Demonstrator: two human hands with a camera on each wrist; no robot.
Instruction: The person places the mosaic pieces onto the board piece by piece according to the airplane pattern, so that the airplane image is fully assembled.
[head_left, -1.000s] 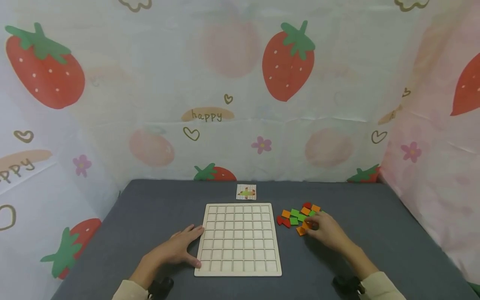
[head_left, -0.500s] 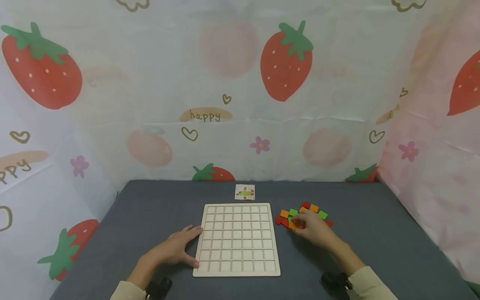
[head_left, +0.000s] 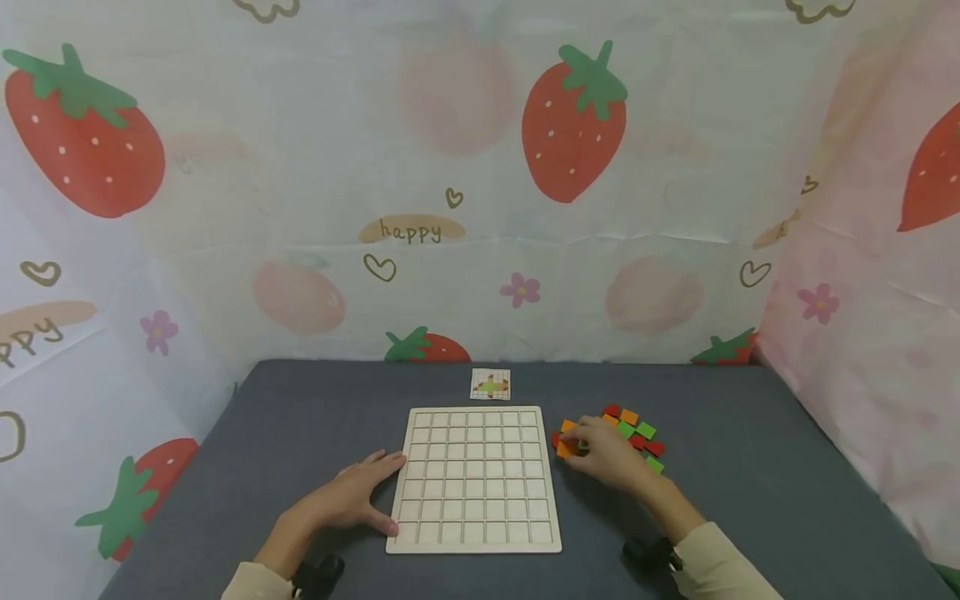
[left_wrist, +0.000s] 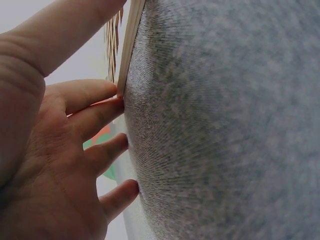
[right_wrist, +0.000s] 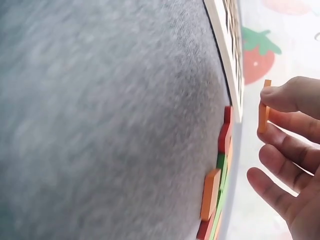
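My left hand (head_left: 347,498) rests with spread fingers along the left edge of a pale wooden grid board (head_left: 476,546). In the left wrist view, the fingertips of that hand (left_wrist: 57,145) sit at the board's rim and on the cloth. Over the left part of a group of tiles, my right hand (head_left: 611,457) is held low. Its thumb and fingers pinch a thin orange square tile (right_wrist: 263,116), raised above the other tiles in the right wrist view. Another orange tile (right_wrist: 210,194) lies among red and green ones. The hand covers part of the group.
A small card (head_left: 491,384) with a coloured pattern lies behind the board. Green tiles (head_left: 646,430) and red tiles (head_left: 655,448) spread to the right of the hand. A strawberry-print curtain (head_left: 450,283) surrounds the dark grey table (head_left: 727,467).
My right hand has moved left across the tiles toward the board, uncovering red and green tiles on the right. My left hand has kept its place at the board's edge.
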